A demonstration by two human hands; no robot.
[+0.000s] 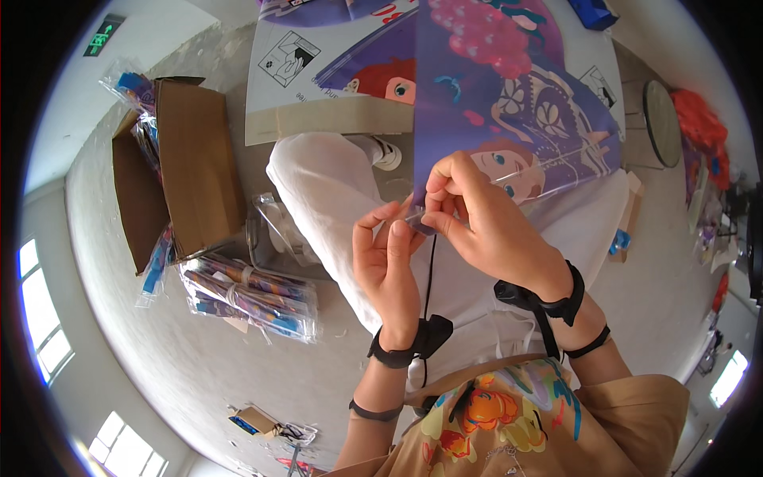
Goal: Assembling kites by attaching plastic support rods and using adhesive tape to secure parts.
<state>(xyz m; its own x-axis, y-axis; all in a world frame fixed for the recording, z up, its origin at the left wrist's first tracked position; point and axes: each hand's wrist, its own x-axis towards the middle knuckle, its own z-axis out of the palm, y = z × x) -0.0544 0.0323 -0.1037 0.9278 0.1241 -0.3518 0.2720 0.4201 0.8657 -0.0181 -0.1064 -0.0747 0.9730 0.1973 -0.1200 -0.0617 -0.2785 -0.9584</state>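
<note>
A large purple printed sheet [453, 111] with a cartoon figure and pink balloon-like shapes is spread over my lap and the surface ahead. Its near left corner comes up between my hands. My right hand [493, 230] pinches this corner between thumb and fingers. Close by on its left, my left hand [387, 262] has thumb and fingertips closed around the corner's edge. Something thin and see-through shows between the fingertips, too small to name. Both wrists wear black straps.
A pale printed board [274, 99] lies beyond my knees. To the left stand an open cardboard box [203, 159] and plastic-wrapped bundles [250, 294] on the floor. A round stool [661, 123] stands at the right, near red plastic material [699, 127]. A blue object [592, 12] sits at the far right.
</note>
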